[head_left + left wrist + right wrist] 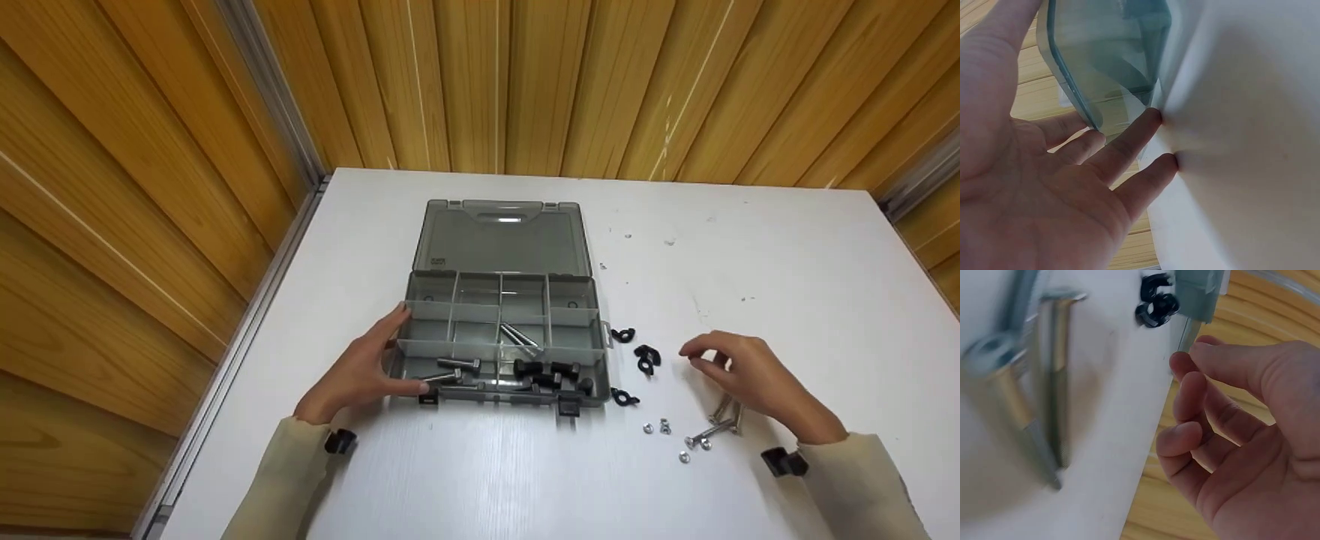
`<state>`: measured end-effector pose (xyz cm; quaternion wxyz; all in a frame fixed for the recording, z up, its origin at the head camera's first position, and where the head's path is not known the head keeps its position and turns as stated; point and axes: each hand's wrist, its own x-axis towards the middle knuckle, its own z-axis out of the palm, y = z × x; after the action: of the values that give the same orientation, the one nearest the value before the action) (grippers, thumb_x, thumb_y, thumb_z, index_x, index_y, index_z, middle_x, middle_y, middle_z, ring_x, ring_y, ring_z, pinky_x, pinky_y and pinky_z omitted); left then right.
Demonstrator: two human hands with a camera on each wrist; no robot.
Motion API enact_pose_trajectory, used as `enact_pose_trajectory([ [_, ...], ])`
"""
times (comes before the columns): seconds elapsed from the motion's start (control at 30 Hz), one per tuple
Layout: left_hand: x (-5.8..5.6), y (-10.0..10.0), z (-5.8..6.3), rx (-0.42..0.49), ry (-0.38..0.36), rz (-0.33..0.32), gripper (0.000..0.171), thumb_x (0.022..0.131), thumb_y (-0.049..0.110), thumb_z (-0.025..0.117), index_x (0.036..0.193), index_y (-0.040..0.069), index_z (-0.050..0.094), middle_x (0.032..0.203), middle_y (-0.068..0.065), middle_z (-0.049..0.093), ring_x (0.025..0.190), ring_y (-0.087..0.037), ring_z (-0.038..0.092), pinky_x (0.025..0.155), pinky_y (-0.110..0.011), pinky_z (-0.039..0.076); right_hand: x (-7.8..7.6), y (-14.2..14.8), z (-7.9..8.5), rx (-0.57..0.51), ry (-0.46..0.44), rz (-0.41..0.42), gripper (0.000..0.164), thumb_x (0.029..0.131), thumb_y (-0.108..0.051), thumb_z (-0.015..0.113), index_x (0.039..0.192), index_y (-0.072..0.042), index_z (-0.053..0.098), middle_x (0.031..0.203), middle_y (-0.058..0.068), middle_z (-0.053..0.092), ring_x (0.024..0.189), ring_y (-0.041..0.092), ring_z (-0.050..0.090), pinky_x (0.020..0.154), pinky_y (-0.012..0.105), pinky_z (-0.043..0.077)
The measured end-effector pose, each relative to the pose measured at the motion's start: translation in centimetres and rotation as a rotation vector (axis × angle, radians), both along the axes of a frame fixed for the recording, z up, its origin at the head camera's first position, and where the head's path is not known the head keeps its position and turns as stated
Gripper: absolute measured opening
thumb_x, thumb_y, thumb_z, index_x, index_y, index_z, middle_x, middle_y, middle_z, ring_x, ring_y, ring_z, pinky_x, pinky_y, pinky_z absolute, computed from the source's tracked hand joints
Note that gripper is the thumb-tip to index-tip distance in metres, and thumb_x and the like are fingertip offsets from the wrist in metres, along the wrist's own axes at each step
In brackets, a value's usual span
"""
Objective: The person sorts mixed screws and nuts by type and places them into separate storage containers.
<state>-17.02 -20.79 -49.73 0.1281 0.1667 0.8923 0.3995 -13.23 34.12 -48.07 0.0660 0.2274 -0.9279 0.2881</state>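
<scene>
A grey translucent compartment box [476, 330] lies with its lid [499, 236] folded back. My left hand [358, 371] rests at the box's front left corner, thumb on the front edge and fingers along the side. Silver hex bolts [459, 365] lie in its front left compartment, black hex bolts [547, 380] in the front right one, and silver threaded pieces [521, 339] in a middle one. My right hand [750, 371] hovers right of the box with loosely bent fingers and nothing visible in them. Black wing nuts [646, 358] lie between it and the box.
Long flat-headed bolts [1060, 382] lie on the white table [480, 480] below my right hand, with small silver nuts [665, 426] next to them. Tiny bits [670, 242] are scattered further back. Wooden panels [540, 90] stand behind the table and along its left side.
</scene>
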Motion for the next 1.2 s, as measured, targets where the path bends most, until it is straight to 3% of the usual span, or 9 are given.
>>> enact_pose_trajectory([
  [0.2, 0.0, 0.0, 0.0, 0.007, -0.004, -0.004, 0.126, 0.071, 0.052, 0.093, 0.167, 0.021, 0.017, 0.172, -0.002, 0.013, 0.145, -0.036, 0.041, 0.114, -0.054, 0.040, 1.6, 2.7, -0.8, 0.022, -0.042, -0.064, 0.028, 0.080, 0.011, 0.080, 0.100, -0.009, 0.077, 0.093, 0.004, 0.074, 0.066, 0.000, 0.058, 0.056, 0.021, 0.048],
  [0.47, 0.0, 0.0, 0.0, 0.003, -0.001, -0.004, 0.126, 0.071, 0.052, 0.092, 0.167, 0.020, 0.017, 0.172, -0.003, 0.013, 0.146, -0.036, 0.039, 0.115, -0.055, 0.039, 3.0, 4.6, -1.4, 0.028, -0.045, -0.073, 0.026, 0.077, 0.002, 0.086, 0.089, -0.020, 0.078, 0.092, -0.007, 0.070, 0.067, 0.000, 0.054, 0.057, 0.020, 0.046],
  [0.97, 0.0, 0.2, 0.1, 0.001, -0.023, 0.004, 0.127, 0.069, 0.054, 0.093, 0.167, 0.023, 0.017, 0.171, 0.002, 0.013, 0.146, -0.034, 0.040, 0.114, -0.052, 0.041, 3.4, 4.9, -1.9, 0.035, -0.104, -0.067, 0.027, 0.077, 0.000, 0.086, 0.090, -0.023, 0.079, 0.095, -0.008, 0.068, 0.069, 0.001, 0.053, 0.058, 0.020, 0.045],
  [1.2, 0.0, 0.1, 0.2, 0.007, -0.026, 0.004, 0.127, 0.070, 0.053, 0.093, 0.167, 0.024, 0.016, 0.171, 0.002, 0.012, 0.146, -0.035, 0.039, 0.113, -0.052, 0.042, 3.2, 4.5, -1.9, 0.059, -0.136, -0.121, 0.025, 0.079, -0.002, 0.086, 0.088, -0.024, 0.080, 0.095, -0.006, 0.067, 0.070, 0.001, 0.052, 0.059, 0.021, 0.046],
])
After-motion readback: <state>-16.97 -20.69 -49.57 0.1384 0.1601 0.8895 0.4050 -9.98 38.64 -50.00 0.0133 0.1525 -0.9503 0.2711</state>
